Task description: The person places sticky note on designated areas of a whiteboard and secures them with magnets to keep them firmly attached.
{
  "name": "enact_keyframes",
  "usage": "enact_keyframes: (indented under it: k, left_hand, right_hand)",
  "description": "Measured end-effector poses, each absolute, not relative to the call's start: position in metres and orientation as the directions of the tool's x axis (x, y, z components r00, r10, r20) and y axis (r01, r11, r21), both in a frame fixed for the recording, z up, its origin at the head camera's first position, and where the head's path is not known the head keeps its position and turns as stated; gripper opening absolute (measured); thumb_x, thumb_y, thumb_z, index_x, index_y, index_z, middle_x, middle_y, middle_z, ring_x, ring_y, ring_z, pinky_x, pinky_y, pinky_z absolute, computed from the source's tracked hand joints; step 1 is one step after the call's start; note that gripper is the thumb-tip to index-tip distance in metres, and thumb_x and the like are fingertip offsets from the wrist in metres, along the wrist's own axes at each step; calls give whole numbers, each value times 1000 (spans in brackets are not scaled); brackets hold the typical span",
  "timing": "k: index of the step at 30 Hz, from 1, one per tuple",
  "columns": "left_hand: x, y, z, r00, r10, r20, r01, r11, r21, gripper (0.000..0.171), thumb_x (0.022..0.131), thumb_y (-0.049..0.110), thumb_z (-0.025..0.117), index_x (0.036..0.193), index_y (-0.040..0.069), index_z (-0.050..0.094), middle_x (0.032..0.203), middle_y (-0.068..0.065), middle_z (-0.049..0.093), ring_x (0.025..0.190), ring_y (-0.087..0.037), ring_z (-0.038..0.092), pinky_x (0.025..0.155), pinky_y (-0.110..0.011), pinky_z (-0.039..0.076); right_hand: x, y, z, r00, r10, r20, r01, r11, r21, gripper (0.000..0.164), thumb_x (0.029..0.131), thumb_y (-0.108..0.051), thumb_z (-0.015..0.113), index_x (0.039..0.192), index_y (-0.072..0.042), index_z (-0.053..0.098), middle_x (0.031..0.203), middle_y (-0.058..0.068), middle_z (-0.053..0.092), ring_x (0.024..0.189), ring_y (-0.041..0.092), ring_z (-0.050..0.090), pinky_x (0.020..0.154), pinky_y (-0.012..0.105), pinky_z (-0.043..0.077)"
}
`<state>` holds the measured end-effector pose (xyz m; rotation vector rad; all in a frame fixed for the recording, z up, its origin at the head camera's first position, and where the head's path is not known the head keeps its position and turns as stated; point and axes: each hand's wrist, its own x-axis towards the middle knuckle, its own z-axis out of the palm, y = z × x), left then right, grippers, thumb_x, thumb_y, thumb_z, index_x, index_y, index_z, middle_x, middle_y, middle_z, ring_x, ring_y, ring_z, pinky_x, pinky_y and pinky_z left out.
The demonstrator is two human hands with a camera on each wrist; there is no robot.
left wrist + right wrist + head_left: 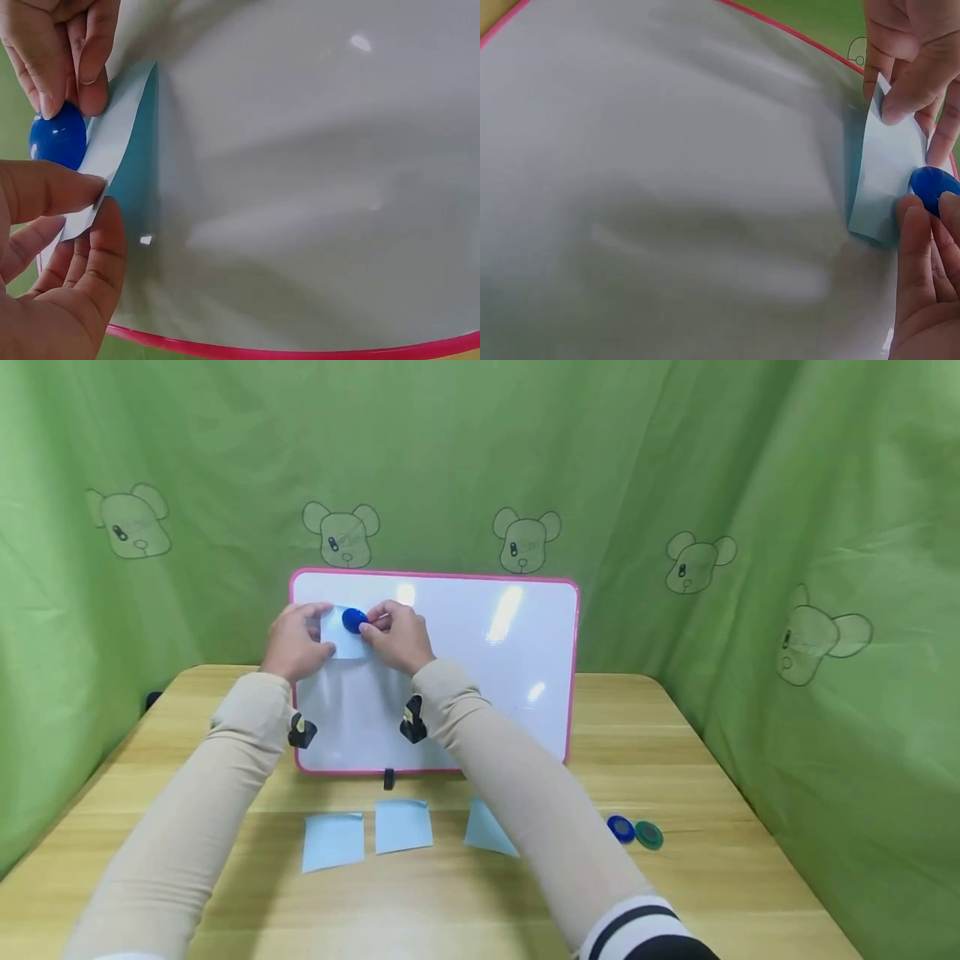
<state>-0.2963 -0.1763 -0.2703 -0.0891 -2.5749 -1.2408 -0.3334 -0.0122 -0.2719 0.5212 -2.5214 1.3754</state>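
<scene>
Blue paper (346, 646), gripped by the left hand (294, 642) at ten o'clock on the board (480, 668), bowed outward near a magnet (354, 621) the right hand (403, 640) pinched, and might have slipped if released too early.

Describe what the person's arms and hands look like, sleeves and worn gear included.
The left hand and right hand are ungloved. A long, wrinkled beige left sleeve and matching right sleeve cover the forearms. White cloth with black stripes shows above the right one. Small black devices with pale yellowish marks sit at both wrists; no cables are visible.
</scene>
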Motion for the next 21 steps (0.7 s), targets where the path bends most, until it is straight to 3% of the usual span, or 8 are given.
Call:
enact_keyframes:
  k: [12,21]
  left_hand:
    - [-299,-176,-272,-955,-72,288,179,632,754,66,79,-9,66,141,2,46,140,-21,40,118,-40,50,95,-49,48]
    - [-298,-174,-270,-956,-74,285,172,644,746,65,79,-8,65,141,3,47,140,-22,40,118,-40,50,95,-49,47]
  right_hand:
    - [-338,-18,-274,-918,-111,381,-380,522,-764,13,89,-18,71,98,-8,68,92,4,72,85,12,66,74,20,51]
    - [-339,-24,-269,-914,-46,404,-363,538,-761,15,90,-22,69,98,-9,69,85,1,72,79,9,65,73,19,50]
